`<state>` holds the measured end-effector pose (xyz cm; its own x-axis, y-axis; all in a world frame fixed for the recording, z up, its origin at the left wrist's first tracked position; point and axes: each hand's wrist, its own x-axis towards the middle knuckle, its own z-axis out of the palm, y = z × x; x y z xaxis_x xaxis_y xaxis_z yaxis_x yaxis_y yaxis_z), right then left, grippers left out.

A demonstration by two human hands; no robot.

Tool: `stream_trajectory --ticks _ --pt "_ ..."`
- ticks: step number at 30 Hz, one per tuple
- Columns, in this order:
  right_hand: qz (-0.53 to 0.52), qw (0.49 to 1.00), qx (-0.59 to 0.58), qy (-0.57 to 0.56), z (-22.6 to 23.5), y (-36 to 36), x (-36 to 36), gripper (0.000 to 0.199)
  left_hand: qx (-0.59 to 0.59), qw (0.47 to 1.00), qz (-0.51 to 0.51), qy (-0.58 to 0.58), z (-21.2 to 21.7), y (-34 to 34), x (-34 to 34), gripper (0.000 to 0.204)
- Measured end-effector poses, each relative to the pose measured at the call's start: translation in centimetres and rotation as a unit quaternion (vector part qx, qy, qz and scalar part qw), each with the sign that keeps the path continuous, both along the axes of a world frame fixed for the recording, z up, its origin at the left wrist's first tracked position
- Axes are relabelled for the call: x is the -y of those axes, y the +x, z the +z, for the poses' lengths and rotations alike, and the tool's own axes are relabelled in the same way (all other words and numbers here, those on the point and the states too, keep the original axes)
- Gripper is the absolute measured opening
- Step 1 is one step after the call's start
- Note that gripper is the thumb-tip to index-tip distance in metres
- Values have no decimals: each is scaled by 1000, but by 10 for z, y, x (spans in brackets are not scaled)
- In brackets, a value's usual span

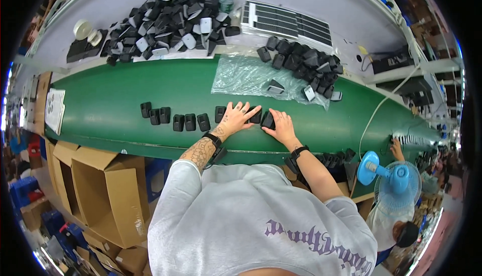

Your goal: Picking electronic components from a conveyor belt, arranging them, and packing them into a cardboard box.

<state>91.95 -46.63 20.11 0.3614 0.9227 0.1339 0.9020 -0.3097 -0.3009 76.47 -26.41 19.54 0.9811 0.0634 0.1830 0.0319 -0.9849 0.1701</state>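
Small black plastic housings stand in a loose row along the green conveyor belt (110,90). My left hand (235,119) reaches over this row, thumb and index finger on either side of one black housing (255,116). Beside its wrist another black housing (220,114) stands partly covered by the fingers. My right hand (282,127) grips a tilted black housing (268,121) between thumb and index finger, close to the left hand's piece. Further left on the belt are several more black housings (190,122). Both wrists wear black bands.
A large heap of black and grey housings (170,25) lies at the back left, near a water bottle (226,0). Clear plastic film (246,77) and more housings (301,60) lie behind my hands. Solar panels (286,22), cardboard boxes (105,190), a blue fan (396,175) and a co-worker (396,223) surround the belt.
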Motion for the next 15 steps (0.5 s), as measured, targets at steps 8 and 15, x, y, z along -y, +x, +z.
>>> stream_trajectory --ticks 8,15 --pt "-29 999 5 -23 4 -13 -5 79 50 998 8 -25 -19 -3 -4 82" --pt "-55 997 -50 0 -1 -13 -9 81 120 987 86 -68 -29 -5 3 76"
